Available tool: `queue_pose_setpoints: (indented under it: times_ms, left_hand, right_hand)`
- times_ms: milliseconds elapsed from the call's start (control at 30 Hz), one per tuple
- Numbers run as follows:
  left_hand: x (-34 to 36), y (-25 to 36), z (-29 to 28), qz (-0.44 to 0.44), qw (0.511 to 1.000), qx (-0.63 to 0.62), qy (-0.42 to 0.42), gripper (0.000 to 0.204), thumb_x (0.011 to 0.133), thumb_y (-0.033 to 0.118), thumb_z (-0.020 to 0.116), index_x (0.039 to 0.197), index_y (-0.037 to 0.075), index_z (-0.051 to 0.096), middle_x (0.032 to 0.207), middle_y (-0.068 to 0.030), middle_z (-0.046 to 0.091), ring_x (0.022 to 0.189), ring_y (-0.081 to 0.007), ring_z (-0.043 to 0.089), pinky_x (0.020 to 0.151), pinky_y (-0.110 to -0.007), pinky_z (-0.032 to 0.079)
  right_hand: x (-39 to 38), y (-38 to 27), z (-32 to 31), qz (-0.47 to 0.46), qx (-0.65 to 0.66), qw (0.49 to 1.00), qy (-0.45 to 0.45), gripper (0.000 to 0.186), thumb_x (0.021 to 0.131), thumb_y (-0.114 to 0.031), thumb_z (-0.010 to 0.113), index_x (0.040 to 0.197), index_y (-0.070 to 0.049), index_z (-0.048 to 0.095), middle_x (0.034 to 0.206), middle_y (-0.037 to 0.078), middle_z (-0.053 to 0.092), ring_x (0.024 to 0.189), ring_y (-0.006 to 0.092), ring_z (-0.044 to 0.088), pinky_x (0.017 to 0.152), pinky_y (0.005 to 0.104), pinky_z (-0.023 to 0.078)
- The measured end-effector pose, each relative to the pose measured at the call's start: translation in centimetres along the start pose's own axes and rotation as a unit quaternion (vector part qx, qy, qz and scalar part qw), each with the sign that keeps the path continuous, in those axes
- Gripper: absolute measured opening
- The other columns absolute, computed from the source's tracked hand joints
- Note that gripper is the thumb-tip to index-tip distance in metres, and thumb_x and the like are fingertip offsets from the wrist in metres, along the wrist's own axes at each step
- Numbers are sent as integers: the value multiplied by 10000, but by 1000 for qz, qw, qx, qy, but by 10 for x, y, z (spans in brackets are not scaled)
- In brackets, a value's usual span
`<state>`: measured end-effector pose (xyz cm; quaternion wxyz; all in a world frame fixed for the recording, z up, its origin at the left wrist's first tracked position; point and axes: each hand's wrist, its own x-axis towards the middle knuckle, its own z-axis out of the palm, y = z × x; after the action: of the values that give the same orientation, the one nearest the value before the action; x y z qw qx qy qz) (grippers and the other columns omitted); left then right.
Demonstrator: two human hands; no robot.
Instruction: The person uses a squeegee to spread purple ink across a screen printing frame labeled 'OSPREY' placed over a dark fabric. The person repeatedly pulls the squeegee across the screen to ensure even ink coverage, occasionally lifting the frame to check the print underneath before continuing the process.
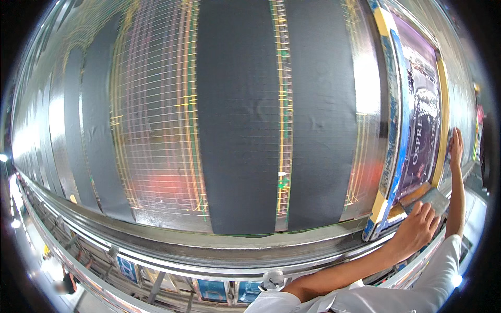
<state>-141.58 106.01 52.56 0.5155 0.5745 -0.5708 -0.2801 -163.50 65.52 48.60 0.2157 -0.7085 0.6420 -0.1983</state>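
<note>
A screen-printing frame (446, 104) with blue and yellow edges and a purple, lettered mesh (422, 135) lies on the long table at the right. My left hand (420, 227) has its fingers curled at a flat grey scraper (433, 201) at the frame's lower end, gripping it. An orange-brown strip lies beside the scraper. My right hand (455, 143) is reached out beyond the frame's outer right side, fingers close together and bent; what they hold, if anything, is too small to make out.
Long dark sheets (235, 115) alternate with bands of fine coloured grid lines (156, 104) across the metal table. A steel rail (235, 253) runs along the near edge, with racks of blue framed screens (211, 289) below. Part of another person (68, 279) shows at lower left.
</note>
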Motion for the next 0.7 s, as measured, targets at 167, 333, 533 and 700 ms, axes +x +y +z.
queue_pose_setpoints:
  times_ms: [167, 333, 533, 700]
  left_hand:
    - [0, -1, -3, 7, 999, 25, 43, 270, 900, 191, 621, 1106, 26, 679, 1015, -113, 640, 1125, -270, 548, 1006, -432, 380]
    - [1, -2, 0, 6, 999, 3, 38, 239, 897, 167, 638, 1088, 30, 682, 1018, -109, 652, 1135, -274, 562, 1025, -451, 390]
    - [5, -6, -5, -2, 997, -25, 71, 240, 892, 160, 644, 1094, 40, 690, 1005, -109, 661, 1127, -281, 581, 1031, -457, 405]
    - [-3, -4, 15, 32, 993, 25, 111, 238, 894, 198, 617, 1076, 59, 682, 1006, -90, 664, 1104, -264, 590, 1027, -443, 419]
  right_hand:
    - [7, 2, 2, -19, 5, 1000, -2, 408, 1031, -475, 596, 1252, -142, 676, 684, -82, 401, 537, 20, 341, 473, 222, 269]
    - [18, 12, -4, -30, -60, 998, 19, 416, 1030, -481, 592, 1198, -115, 697, 688, -73, 402, 574, 32, 354, 510, 242, 283]
    - [18, -6, 6, -22, -90, 995, 26, 424, 1029, -475, 587, 1142, -86, 717, 701, -64, 394, 621, 61, 351, 561, 266, 284]
    - [24, 21, -3, 29, 22, 999, 35, 392, 1038, -415, 601, 1302, -132, 664, 704, -94, 408, 598, 21, 360, 506, 222, 279]
